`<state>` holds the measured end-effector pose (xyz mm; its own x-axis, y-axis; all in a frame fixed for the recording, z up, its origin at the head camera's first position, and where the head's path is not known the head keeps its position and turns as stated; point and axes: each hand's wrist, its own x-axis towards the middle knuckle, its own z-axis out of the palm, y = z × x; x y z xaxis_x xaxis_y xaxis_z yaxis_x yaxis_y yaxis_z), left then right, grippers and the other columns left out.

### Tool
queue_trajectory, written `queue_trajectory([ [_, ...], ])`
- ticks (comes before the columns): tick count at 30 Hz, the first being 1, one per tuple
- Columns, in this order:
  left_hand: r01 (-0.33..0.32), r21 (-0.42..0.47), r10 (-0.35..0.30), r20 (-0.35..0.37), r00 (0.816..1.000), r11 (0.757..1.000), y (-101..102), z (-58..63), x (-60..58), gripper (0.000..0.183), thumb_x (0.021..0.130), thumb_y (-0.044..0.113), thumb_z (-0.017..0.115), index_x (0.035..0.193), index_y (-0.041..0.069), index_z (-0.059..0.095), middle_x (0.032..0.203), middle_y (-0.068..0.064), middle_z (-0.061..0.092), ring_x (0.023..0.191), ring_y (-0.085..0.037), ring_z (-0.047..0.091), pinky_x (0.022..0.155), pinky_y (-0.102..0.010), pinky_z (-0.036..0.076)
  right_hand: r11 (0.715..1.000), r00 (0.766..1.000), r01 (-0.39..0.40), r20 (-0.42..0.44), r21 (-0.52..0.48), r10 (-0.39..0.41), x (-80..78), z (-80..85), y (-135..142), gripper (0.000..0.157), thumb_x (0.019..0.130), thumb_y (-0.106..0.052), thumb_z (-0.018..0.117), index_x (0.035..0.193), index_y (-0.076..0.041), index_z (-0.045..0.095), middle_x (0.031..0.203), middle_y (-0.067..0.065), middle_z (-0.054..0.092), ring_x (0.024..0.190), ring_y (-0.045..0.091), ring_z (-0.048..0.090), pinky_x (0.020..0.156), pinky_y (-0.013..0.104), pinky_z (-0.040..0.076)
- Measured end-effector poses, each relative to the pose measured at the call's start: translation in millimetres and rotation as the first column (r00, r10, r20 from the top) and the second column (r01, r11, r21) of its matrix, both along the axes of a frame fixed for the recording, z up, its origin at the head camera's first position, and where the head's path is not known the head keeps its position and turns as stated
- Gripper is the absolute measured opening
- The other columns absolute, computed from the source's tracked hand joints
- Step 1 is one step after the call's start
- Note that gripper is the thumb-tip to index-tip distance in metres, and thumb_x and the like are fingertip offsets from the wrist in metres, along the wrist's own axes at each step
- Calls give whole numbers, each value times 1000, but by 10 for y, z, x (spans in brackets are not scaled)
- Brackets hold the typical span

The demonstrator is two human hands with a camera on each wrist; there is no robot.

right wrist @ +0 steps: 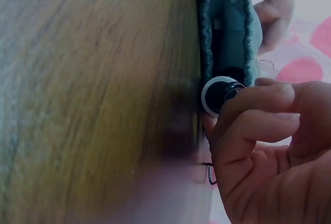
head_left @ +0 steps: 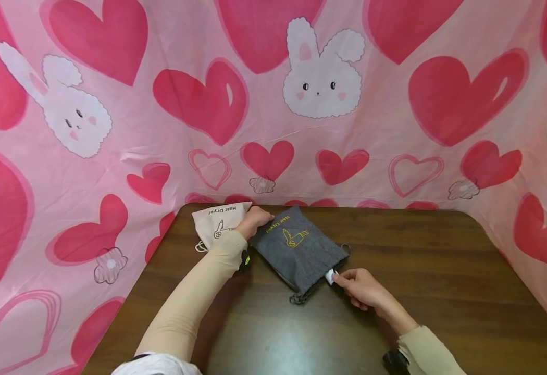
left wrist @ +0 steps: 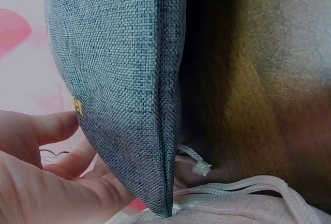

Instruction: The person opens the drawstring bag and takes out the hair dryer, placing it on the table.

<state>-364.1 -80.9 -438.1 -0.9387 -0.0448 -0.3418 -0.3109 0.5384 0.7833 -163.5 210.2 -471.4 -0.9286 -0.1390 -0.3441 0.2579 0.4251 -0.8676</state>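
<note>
A grey drawstring bag (head_left: pixel 297 250) with yellow "Hair Dryer" print lies slantwise on the table, its mouth toward the near right. At its far left end, my left hand (head_left: pixel 253 221) holds the fabric; the left wrist view shows fingers (left wrist: pixel 59 125) against the printed face, others partly hidden. My right hand (head_left: pixel 360 286) pinches a white hair dryer handle (head_left: pixel 331 276) that sticks out of the bag's mouth. In the right wrist view the handle's end (right wrist: pixel 213 97) is round and black with a white rim; the rest is hidden inside the bag.
A cream drawstring bag (head_left: pixel 208 221) with the same print lies beyond my left forearm, its white cord (left wrist: pixel 269 182) loose on the wooden table (head_left: pixel 273 338). Behind the table hangs a pink cloth (head_left: pixel 264 125) with hearts and rabbits.
</note>
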Motion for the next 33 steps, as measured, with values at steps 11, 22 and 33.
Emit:
queue_trajectory([
  [11,0,-3,0,-4,1000,1000,-22,-30,-14,42,99,16,72,133,-8,63,142,-19,58,126,-32,56,111,-46,45,999,999,34,-5,-34,-34,-32,-56,-38,30,98,-28,75,105,0,67,58,-1,42,45,10,33,43,24,28],
  [22,-1,2,1,3,1000,1000,8,-10,-12,42,100,17,71,133,-7,61,141,-19,59,128,-33,56,112,-47,44,997,997,78,-11,26,-78,-35,-43,-72,32,97,-31,77,103,-1,70,65,-1,44,47,10,28,46,26,28],
  [33,0,9,0,20,1000,1000,-1,-36,-11,30,101,17,71,122,-5,66,132,-17,61,118,-30,55,111,-46,44,995,996,89,12,-55,-89,-35,-66,-71,44,99,-43,73,108,-1,65,74,6,63,47,13,38,44,27,33],
])
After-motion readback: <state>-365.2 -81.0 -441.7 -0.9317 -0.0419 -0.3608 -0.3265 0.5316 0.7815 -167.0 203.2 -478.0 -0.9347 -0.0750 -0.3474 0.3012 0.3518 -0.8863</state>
